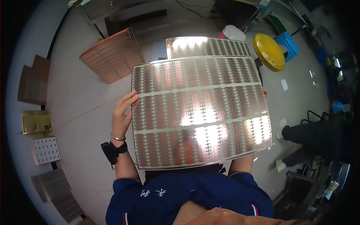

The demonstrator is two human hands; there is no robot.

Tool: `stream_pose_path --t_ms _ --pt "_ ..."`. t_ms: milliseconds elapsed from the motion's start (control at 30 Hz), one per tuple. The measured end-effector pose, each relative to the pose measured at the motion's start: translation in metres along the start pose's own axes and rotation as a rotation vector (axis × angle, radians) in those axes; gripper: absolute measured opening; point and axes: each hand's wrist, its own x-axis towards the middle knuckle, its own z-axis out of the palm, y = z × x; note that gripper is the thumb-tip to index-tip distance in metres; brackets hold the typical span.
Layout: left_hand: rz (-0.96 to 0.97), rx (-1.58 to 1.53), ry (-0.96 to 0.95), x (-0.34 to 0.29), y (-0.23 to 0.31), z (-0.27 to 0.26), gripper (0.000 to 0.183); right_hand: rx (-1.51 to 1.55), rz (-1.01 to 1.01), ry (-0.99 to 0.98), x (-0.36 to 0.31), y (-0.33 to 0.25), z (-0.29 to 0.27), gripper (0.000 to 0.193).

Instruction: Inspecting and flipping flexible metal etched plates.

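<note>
A large rectangular circuit board panel (168, 112), copper-coloured with rows of pale toothed tracks, spans the middle of the head view in front of my body. Bright reflections gleam on its surface. My left hand (125, 105) is closed on its left edge, fingertips over the rim. Most of my right hand (266, 94) is hidden behind the panel; only fingertips show at the right edge. Just beyond the far edge lies a second similar panel (213, 47), partly covered by the first.
A stack of copper panels (114, 56) stands at the far left. Yellow-topped (269, 52) and white-topped (234, 33) round stools are at the far right, by a blue bin (288, 45). Sample boards (45, 150) line the left wall. Another person's legs (311, 137) are at right.
</note>
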Motion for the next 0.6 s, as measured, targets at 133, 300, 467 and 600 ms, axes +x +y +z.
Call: stream_pose_path --t_ms 133,300,467,600 --pt "0.053 0.026 -0.016 0.005 -0.01 0.008 0.028 0.015 -0.023 -0.004 -0.003 -0.001 0.003 0.035" --pt "-0.063 0.045 0.03 -0.007 -0.024 0.01 0.033 0.058 -0.012 -0.025 0.008 0.007 0.001 0.036" --pt "-0.088 0.093 0.059 -0.008 -0.027 0.015 0.032 0.091 -0.023 -0.048 0.018 0.005 0.005 0.036" --pt "-0.172 0.05 0.074 -0.012 -0.028 0.015 0.033 0.105 -0.024 -0.057 0.018 0.009 0.005 0.036"
